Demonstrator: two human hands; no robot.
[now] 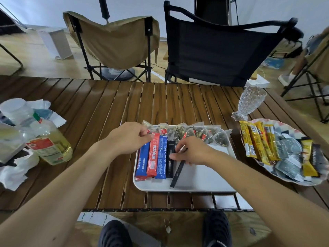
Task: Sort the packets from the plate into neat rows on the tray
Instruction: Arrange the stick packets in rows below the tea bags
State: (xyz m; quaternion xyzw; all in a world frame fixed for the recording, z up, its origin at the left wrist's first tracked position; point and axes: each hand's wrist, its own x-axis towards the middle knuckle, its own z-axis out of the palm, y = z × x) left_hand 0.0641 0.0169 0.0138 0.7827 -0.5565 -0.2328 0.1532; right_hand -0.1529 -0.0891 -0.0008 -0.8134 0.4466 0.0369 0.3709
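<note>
Here, mid-frame over the tray [204, 180]: our right hand [193, 152] around a black packet [175, 174], left hand [128, 138] pinch-tight on a red packet [153, 157].

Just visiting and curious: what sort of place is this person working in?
Likely an indoor room furnished like a campsite: a brown slatted wooden table, a tan fabric camping chair and a black fabric folding chair stand on a pale wooden floor before a plain white wall.
</note>
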